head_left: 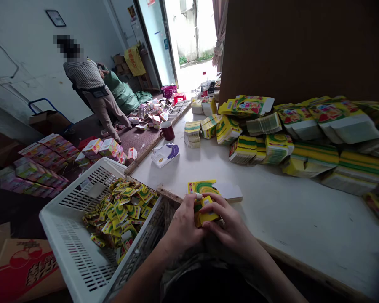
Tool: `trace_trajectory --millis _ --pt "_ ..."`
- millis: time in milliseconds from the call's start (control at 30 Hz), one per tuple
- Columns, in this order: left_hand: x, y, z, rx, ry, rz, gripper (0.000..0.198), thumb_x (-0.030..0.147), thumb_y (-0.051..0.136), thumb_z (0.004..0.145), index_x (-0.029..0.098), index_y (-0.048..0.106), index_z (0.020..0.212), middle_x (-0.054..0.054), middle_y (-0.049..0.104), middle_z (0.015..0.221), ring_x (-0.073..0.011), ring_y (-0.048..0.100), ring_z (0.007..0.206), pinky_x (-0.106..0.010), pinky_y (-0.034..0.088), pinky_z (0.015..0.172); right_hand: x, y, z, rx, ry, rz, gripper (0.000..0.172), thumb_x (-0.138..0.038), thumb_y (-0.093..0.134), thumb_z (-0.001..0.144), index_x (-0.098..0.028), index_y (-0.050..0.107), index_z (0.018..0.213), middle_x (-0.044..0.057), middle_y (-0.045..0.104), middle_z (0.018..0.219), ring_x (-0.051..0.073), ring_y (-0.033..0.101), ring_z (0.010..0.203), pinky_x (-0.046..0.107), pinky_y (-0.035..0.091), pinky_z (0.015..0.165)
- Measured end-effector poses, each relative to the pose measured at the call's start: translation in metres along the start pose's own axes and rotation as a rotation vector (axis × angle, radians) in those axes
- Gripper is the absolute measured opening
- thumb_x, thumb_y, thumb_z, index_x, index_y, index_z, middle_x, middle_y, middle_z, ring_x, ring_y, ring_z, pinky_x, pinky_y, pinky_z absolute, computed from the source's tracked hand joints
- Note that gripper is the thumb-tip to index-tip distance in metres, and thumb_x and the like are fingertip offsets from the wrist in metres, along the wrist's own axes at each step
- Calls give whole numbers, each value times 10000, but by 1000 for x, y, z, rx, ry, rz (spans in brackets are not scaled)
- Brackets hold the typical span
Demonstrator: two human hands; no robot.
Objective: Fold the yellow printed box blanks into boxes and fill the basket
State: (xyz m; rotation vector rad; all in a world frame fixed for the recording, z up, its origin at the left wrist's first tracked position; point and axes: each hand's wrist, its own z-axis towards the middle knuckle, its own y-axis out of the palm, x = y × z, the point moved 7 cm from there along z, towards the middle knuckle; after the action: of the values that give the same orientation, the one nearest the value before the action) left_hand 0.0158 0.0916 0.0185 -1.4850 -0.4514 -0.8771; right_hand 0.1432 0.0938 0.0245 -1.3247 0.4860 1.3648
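Note:
Both of my hands are closed around a small yellow-and-green carton (208,212) at the near edge of the table. My left hand (185,219) grips its left side, with something white wrapped on one finger. From the right, my right hand (225,219) presses its fingers against the carton. Just beyond them a flat stack of yellow cartons (202,185) with white flaps lies on the white tabletop (271,202). To the left stands a white plastic basket (69,244) holding a heap of small yellow cartons (123,210).
Stacks of flat yellow cartons (312,155) line the table's back and right. A tissue pack (165,155) and a dark red mug (167,131) sit at its left edge. A person (88,80) stands beyond, near a green sack (121,92). Pink boxes (47,151) are stacked on the floor.

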Motion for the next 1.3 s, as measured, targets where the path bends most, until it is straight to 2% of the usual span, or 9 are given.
trace_trajectory --millis 333,433,567,733,900,1033,1167,1233,1300 --pt "-2 -8 0 15 -50 39 636 324 735 667 190 408 1196 -119 661 1101 -300 650 1001 -434 516 872 -4 -3 -2 173 9 60 236 -216 686 808 -224 606 1029 110 573 1291 267 524 1253 415 420 1056" --pt "0 -9 -1 54 -38 47 613 306 729 675 183 429 1195 -121 673 1098 -297 659 997 -429 527 865 -3 -4 -5 240 54 97 422 -217 690 795 -222 542 1190 118 560 1336 266 526 1261 411 437 1051" --pt "4 -9 -3 136 81 115 623 373 697 748 165 415 1264 -161 647 1181 -310 631 1092 -460 515 925 4 3 -9 174 143 186 736 -313 647 840 -196 297 1477 150 455 1479 283 485 1325 431 447 1060" --pt "9 -2 -7 235 208 283 579 324 692 752 174 433 1247 -156 658 1138 -328 637 1081 -473 529 912 10 11 -10 228 209 92 527 -335 375 979 -132 390 1464 172 491 1457 287 479 1341 463 408 1094" --pt "5 -5 -9 275 199 329 578 286 703 726 194 439 1232 -127 663 1117 -307 655 1030 -431 547 874 6 21 -2 250 155 63 481 -300 351 989 -171 428 1447 139 564 1397 261 536 1292 427 467 1047" --pt "-27 -45 -8 285 25 382 540 408 714 749 204 494 1198 -109 654 1099 -301 649 998 -436 533 883 9 7 5 219 115 30 505 -310 504 952 -206 414 1438 108 658 1262 227 640 1139 367 529 955" --pt "-72 -118 -27 627 -247 646 863 442 775 661 34 396 1320 -289 469 1337 -456 406 1301 -599 346 1068 30 -24 13 284 176 -402 509 -184 611 873 -163 482 1365 118 672 1204 277 595 1125 422 476 983" --pt "-87 -130 -35 685 -288 633 902 459 752 681 13 349 1353 -299 426 1368 -450 360 1335 -592 319 1092 45 -25 20 171 232 -580 494 -117 615 841 -130 516 1324 133 684 1164 304 593 1071 439 478 946" --pt "-95 -121 -37 631 -271 546 834 490 706 723 62 366 1353 -250 455 1352 -414 393 1320 -574 335 1090 57 -21 25 91 258 -647 445 -86 616 816 -113 565 1258 142 695 1106 317 601 1006 448 485 901"
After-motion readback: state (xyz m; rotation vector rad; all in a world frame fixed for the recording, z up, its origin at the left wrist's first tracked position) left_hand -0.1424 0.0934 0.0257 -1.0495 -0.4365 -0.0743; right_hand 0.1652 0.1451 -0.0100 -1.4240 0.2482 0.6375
